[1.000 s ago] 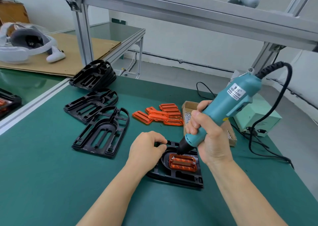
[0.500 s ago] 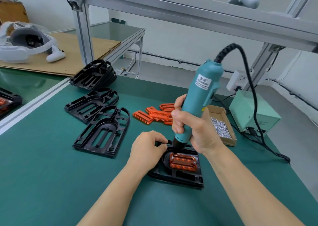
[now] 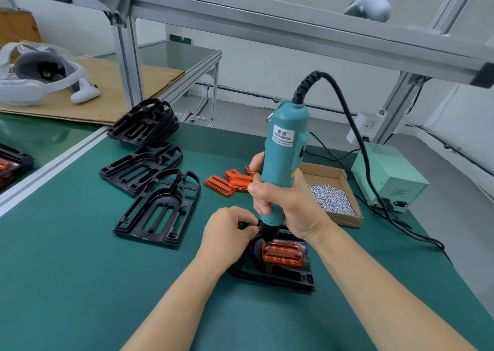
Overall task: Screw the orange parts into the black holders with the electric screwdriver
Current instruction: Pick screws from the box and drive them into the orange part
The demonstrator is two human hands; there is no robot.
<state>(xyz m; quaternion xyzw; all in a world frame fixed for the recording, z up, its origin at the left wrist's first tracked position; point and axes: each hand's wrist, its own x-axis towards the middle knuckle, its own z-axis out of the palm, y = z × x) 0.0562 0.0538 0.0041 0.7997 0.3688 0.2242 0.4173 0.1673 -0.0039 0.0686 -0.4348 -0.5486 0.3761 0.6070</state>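
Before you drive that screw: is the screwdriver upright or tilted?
Near upright. The screwdriver stands tall in the right hand, cord end up, nose down at the orange part's far-left corner; it leans only slightly.

White wall (image 3: pixel 267 56), grey floor (image 3: pixel 454 190) — alu frame (image 3: pixel 267 27) over green bench (image 3: pixel 80 284).

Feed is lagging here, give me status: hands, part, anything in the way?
Right hand grips screwdriver, upright, tip at orange part. Left hand curled at holder, grip unclear. Part seated in holder. Nothing in the way.
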